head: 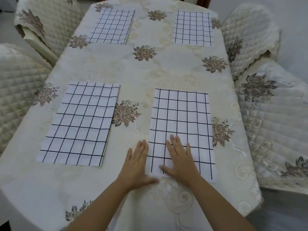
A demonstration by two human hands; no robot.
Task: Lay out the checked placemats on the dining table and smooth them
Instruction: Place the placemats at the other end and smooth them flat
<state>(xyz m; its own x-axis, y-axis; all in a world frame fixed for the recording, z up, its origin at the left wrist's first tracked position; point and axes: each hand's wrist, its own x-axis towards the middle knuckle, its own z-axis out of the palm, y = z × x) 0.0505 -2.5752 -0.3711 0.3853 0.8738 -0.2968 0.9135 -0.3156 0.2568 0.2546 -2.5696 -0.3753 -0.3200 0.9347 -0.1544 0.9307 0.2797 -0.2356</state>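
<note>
Several white placemats with a dark checked grid lie flat on the dining table (pixel 150 75), which wears a cream floral tablecloth. The near right placemat (pixel 181 117) has my right hand (pixel 180 159) pressed flat on its near left part, fingers spread. My left hand (pixel 137 164) lies flat on the cloth just off that mat's left edge, fingertips touching the edge. The near left placemat (pixel 80 124) lies alone. Two more sit at the far end, the far left placemat (pixel 113 25) and the far right placemat (pixel 193 28).
Chairs with quilted cream covers stand around the table: the near left chair (pixel 18 84), the far left chair (pixel 48 22), the far right chair (pixel 250 34) and the near right chair (pixel 281 124). The table's near edge curves below my forearms.
</note>
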